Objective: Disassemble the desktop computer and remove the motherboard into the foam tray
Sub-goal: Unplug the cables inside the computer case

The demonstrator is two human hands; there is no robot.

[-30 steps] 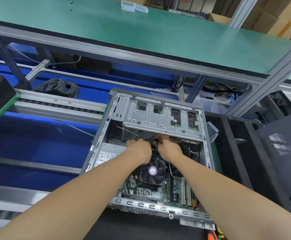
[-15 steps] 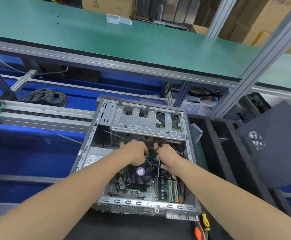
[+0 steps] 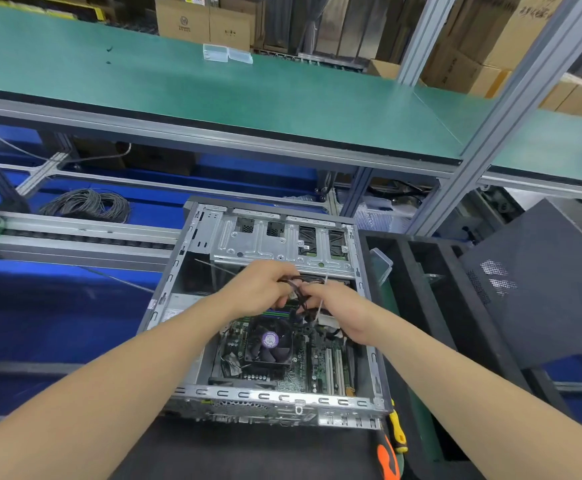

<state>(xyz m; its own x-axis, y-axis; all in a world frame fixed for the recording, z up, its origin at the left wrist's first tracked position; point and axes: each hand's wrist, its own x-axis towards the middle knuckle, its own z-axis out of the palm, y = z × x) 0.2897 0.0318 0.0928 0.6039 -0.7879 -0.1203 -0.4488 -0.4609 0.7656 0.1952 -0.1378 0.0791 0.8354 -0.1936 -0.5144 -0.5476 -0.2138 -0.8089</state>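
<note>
since the motherboard (image 3: pixel 293 363) lay inside the open case (image 3: pixel 272 398), not yet in the foam tray (image 3: pixel 417 285) beside it, the left hand (image 3: pixel 261 289) and right hand (image 3: pixel 339 310) each pinched the black cables (image 3: pixel 300 296) above it, probably to free them.

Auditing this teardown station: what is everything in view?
computer case: one, grey, centre
motherboard: one, green, inside the case
fan: one, black, on the motherboard
cables: a bundle, black, between both hands
foam tray: one, black, right of the case
side panel: one, dark grey, far right
screwdrivers: two, orange and yellow handles, bottom right
wire coil: one, dark grey, left
cardboard boxes: several, brown, behind the green shelf
left hand: grips the cables
right hand: pinches the cables
</note>
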